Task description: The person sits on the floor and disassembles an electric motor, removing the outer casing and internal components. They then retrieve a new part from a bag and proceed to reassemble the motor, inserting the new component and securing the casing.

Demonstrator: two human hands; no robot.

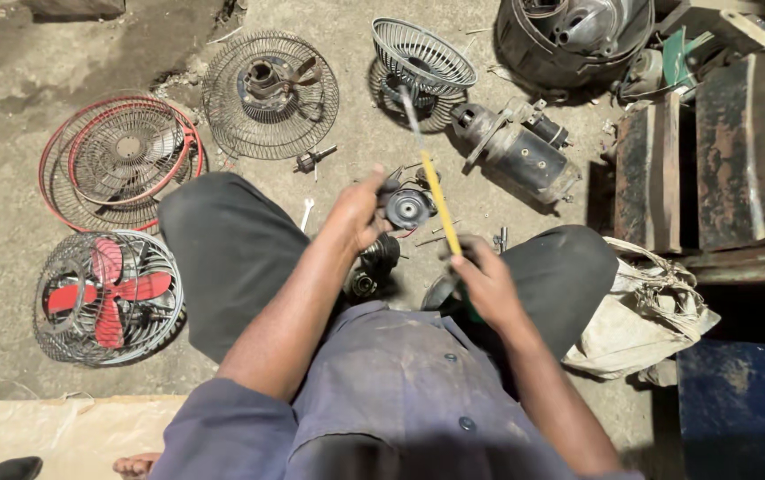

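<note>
The person wears a faded blue-grey work shirt (400, 391) with dark round buttons down the front, smudged with grime, its short sleeves ending above the elbows. Just beyond the shirt, dark grey trousers (223, 249) cover both legs. Forearms and hands are bare.

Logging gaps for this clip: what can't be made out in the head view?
- Left hand: its fingers hide much of the small round motor part.
- Screwdriver: tip is motion-blurred; the right hand covers its handle.
- Parts between the knees: dark, shadowed by the left arm.
- Drum at the top: cut off by the edge.
</note>
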